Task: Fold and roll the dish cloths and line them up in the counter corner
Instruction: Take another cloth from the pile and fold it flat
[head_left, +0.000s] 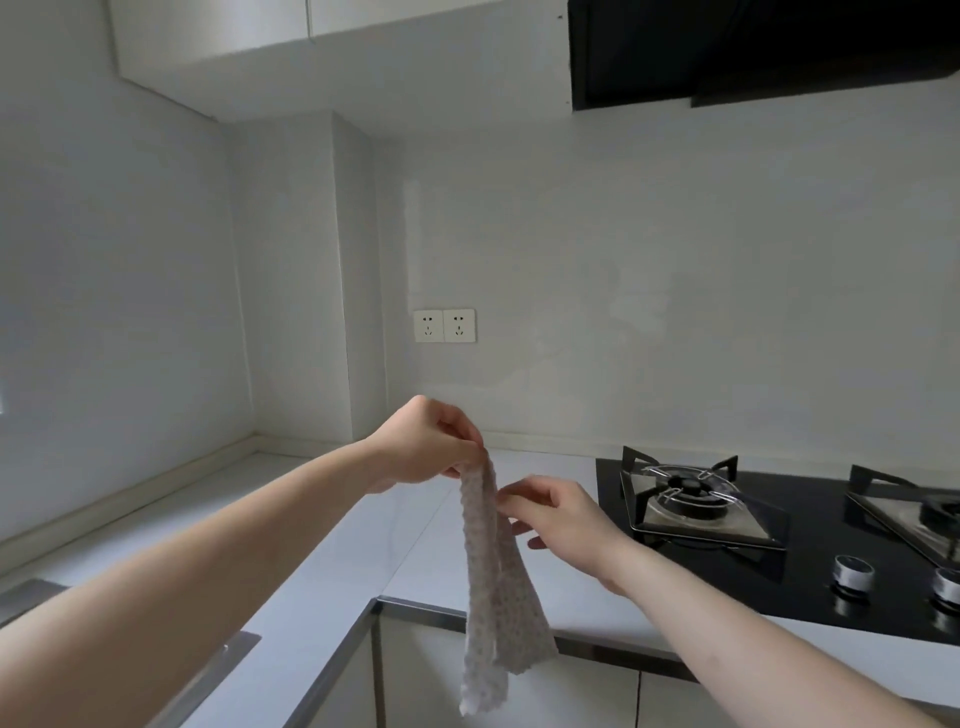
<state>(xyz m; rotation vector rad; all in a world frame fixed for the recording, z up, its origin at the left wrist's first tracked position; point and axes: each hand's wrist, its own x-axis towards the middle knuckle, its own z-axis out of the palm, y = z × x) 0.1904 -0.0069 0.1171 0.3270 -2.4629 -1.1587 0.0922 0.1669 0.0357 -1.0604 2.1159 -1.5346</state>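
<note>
While pinched by left hand (423, 447), dish cloth (491, 587) vertical.

Soft, even daylight, cool and slightly grey, with no harsh shadows. Brightest along the left wall (104, 312), suggesting a source off that side. Faint glare on the glossy backsplash (649, 291) and pale reflections on the black hob glass (831, 587). Range hood (753, 47) nearly pure black, detail lost. Strong wide-angle bending at the edges, forearms stretched. Mild softness on the cloth (493, 597) and right hand (558, 512).
</note>
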